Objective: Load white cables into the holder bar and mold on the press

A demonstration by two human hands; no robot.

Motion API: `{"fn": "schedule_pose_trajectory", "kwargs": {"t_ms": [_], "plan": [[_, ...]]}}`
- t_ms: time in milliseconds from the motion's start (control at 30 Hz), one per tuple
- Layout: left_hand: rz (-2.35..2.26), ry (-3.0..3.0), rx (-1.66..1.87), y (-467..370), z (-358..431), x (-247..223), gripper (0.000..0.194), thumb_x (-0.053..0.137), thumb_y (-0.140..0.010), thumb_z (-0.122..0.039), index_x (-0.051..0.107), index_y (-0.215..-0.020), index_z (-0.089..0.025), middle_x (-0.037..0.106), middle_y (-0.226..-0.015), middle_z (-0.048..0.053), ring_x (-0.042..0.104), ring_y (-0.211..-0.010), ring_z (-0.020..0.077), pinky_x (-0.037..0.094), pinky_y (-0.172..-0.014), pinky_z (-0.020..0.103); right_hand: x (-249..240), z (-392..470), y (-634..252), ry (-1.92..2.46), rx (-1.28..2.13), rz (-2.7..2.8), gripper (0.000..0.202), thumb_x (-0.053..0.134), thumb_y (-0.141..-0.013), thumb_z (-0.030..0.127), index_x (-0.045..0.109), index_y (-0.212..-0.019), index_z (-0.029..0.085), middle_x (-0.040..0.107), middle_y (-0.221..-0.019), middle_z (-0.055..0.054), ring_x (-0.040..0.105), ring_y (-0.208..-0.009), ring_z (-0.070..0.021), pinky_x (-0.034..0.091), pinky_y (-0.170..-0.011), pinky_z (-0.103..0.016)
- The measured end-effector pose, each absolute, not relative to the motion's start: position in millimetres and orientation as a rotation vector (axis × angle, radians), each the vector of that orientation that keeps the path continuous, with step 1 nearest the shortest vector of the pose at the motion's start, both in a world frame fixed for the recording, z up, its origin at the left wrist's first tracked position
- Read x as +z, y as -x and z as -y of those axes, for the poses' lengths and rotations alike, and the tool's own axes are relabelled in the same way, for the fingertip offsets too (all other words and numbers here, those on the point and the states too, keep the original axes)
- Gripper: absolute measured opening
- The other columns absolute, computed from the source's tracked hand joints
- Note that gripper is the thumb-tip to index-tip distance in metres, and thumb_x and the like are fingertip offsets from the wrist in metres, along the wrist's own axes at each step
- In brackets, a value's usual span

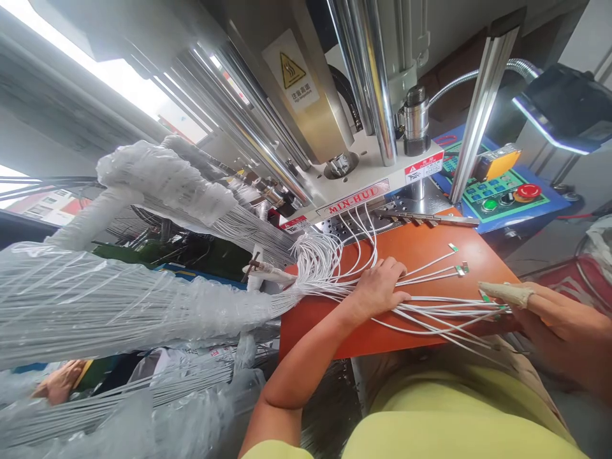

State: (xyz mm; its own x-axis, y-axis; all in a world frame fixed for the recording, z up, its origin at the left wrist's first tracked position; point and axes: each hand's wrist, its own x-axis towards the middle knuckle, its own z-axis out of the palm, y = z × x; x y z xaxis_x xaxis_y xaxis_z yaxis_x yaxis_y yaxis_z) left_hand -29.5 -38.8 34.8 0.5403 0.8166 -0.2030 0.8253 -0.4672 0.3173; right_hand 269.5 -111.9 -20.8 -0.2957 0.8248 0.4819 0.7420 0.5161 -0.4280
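Bright daylight pours through a window (95, 70) upper left, a lamp (564, 108) glows right, the grey floor (540, 252), possibly concrete, shows beyond the orange table (421, 255)

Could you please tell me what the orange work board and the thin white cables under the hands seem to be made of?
Orange work board: probably a matte plastic or coated sheet, judging by its flat, even colour. White cables: seemingly plastic-insulated wire, smooth and flexible, ending in small metal-looking tabs.

Plastic, metal and cloth
Smooth orange bench (425, 255) under glossy white plastic-coated wires (430, 309); polished metal columns (370, 70); crinkled clear plastic wrap (95, 299).
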Motion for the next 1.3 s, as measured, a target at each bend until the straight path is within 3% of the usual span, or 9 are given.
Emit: {"fn": "schedule_pose_trajectory", "kwargs": {"t_ms": [233,367,567,700,833,967,1200,1300], "plan": [[-1.329,-2.369,0.043,35,34,27,0.028,0.072,-0.08,-0.035,0.056,-0.1,-0.022,0.06,-0.1,0.0,0.057,-0.094,0.0178,0.046,-0.083,0.03,-20,111,-267,1.221,0.107,2.136,0.033,0.043,-0.097,0.02,0.059,-0.126,0.025,0.068,-0.115,-0.002,0.065,-0.102,-0.0138,0.046,-0.092,-0.021],[-1.323,-2.334,0.06,35,32,27,0.026,0.072,-0.08,-0.033,0.057,-0.098,-0.023,0.061,-0.097,-0.001,0.057,-0.091,0.0169,0.046,-0.08,0.028,-20,112,-260,1.129,0.223,2.157,0.034,0.045,-0.096,0.018,0.058,-0.127,0.023,0.067,-0.118,-0.005,0.061,-0.11,-0.018,0.045,-0.097,-0.029],[-1.295,-2.3,0.135,38,30,25,0.021,0.069,-0.081,-0.032,0.058,-0.097,-0.023,0.062,-0.094,-0.002,0.057,-0.089,0.0156,0.045,-0.08,0.027,-21,111,-227,1.032,0.254,2.361,0.03,0.046,-0.095,0.016,0.064,-0.117,0.023,0.066,-0.124,-0.006,0.056,-0.114,-0.0231,0.043,-0.09,-0.04],[-1.302,-2.276,0.178,40,33,24,0.015,0.064,-0.084,-0.026,0.059,-0.097,-0.023,0.062,-0.093,-0.001,0.057,-0.09,0.0155,0.045,-0.081,0.027,-24,110,-194,1.088,0.153,2.43,0.037,0.041,-0.096,0.012,0.058,-0.127,0.023,0.06,-0.135,-0.004,0.052,-0.119,-0.0254,0.037,-0.094,-0.047],[-1.335,-2.243,0.208,42,33,21,0.011,0.06,-0.086,-0.022,0.059,-0.097,-0.023,0.061,-0.094,-0.001,0.057,-0.088,0.0151,0.046,-0.081,0.028,-20,109,-173,1.159,0.177,2.407,0.04,0.043,-0.096,0.014,0.05,-0.135,0.019,0.057,-0.137,-0.007,0.051,-0.118,-0.0237,0.035,-0.094,-0.044],[-1.351,-2.318,0.172,40,34,21,0.009,0.056,-0.088,-0.021,0.057,-0.097,-0.022,0.06,-0.094,0.0,0.056,-0.09,0.0159,0.046,-0.082,0.028,-17,112,-164,1.244,0.185,2.407,0.038,0.048,-0.094,0.016,0.052,-0.132,0.018,0.062,-0.127,-0.01,0.053,-0.113,-0.0263,0.036,-0.093,-0.045],[-1.549,-2.513,-0.148,21,40,23,0.014,0.048,-0.088,-0.014,0.051,-0.101,-0.02,0.057,-0.107,0.008,0.057,-0.1,0.0223,0.049,-0.083,0.034,-20,128,-165,1.356,0.097,2.302,0.046,0.043,-0.091,0.009,0.048,-0.137,0.01,0.063,-0.111,-0.015,0.052,-0.104,-0.0295,0.04,-0.087,-0.045],[-1.752,-2.451,-0.233,17,37,16,0.017,0.046,-0.085,-0.008,0.049,-0.1,-0.017,0.056,-0.107,0.011,0.061,-0.095,0.0242,0.051,-0.078,0.036,-26,130,-181,1.375,0.113,2.272,0.044,0.042,-0.094,0.013,0.047,-0.138,0.013,0.061,-0.117,-0.015,0.052,-0.108,-0.0289,0.04,-0.085,-0.042]]}}
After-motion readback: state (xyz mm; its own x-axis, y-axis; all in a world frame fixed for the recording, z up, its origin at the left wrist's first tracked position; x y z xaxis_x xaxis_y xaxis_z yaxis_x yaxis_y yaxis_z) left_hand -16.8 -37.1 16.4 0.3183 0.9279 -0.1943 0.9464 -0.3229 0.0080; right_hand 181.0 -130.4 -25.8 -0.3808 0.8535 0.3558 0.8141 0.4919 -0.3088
